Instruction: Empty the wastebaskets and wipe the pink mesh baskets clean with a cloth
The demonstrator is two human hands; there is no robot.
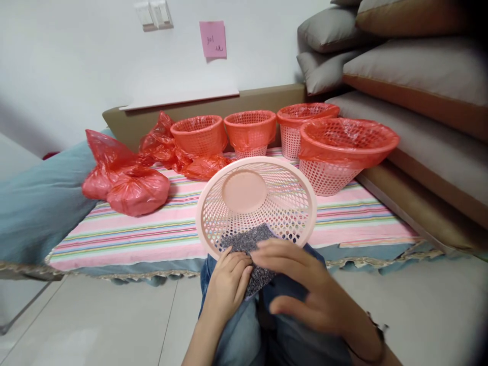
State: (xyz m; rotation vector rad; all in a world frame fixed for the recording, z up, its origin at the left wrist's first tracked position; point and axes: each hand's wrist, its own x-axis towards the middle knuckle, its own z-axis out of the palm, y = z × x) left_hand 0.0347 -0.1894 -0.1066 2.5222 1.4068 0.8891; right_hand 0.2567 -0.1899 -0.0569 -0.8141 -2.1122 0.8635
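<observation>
A pale pink plastic basket point(256, 165) lies tipped over my lap, its mouth toward me and its round base showing inside. A dark grey speckled cloth point(246, 238) with a light purple edge lies across the near rim, from inside the basket down onto my legs. At the cloth's left side is my left hand point(231, 274), its fingers bent over the cloth and closed on its edge. Just above the cloth, at its right, my right hand point(295, 284) is open, thumb apart from the fingers and slightly blurred. Nothing shows in it.
Several baskets lined with red plastic bags point(249, 119) stand along the back of the striped cover point(183, 206). Tied red bags point(137, 190) lie at left. Grey cushions point(419, 71) are piled at right. A pink note point(213, 38) is on the wall.
</observation>
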